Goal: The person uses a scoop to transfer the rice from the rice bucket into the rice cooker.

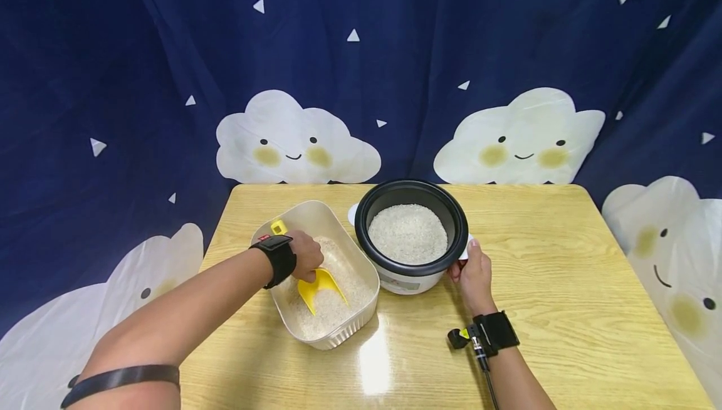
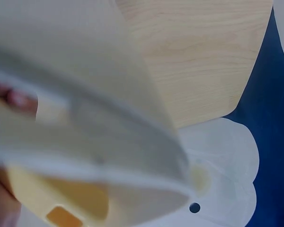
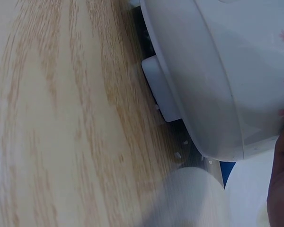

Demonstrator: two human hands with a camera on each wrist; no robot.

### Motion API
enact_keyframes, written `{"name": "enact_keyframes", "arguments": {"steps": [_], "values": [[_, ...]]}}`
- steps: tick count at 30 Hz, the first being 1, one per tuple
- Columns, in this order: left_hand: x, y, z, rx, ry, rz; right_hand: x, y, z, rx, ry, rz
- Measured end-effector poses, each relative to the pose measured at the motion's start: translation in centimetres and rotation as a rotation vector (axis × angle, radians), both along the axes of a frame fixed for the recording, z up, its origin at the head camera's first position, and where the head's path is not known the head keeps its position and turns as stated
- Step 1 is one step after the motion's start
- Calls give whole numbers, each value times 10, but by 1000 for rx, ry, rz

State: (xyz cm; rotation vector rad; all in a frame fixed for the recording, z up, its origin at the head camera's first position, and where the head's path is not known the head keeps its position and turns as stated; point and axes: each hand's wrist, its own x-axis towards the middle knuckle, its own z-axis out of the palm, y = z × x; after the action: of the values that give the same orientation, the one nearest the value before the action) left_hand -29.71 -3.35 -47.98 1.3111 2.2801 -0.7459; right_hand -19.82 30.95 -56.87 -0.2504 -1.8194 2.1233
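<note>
My left hand is inside a cream plastic bin and grips a yellow scoop. The scoop's blade lies in the rice in that bin. In the left wrist view the scoop's yellow handle end shows beyond the blurred bin wall. To the right stands a white rice cooker with a black rim, holding rice. My right hand holds its white side handle. The cooker's lower body fills much of the right wrist view; only part of that hand shows there.
The bin and cooker stand side by side on a wooden table. A few loose grains lie beside the cooker's base. A dark blue curtain with clouds hangs behind the table. A cable runs from the right wrist camera.
</note>
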Motion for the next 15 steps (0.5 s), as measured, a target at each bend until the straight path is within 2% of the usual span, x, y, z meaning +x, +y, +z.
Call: {"name": "enact_keyframes", "arguments": {"steps": [6, 15], "values": [[2, 0, 0, -21, 11, -23, 1, -1, 1, -10, -28, -5], [1, -2, 1, 27, -23, 14, 0, 0, 3, -11, -31, -3]]}}
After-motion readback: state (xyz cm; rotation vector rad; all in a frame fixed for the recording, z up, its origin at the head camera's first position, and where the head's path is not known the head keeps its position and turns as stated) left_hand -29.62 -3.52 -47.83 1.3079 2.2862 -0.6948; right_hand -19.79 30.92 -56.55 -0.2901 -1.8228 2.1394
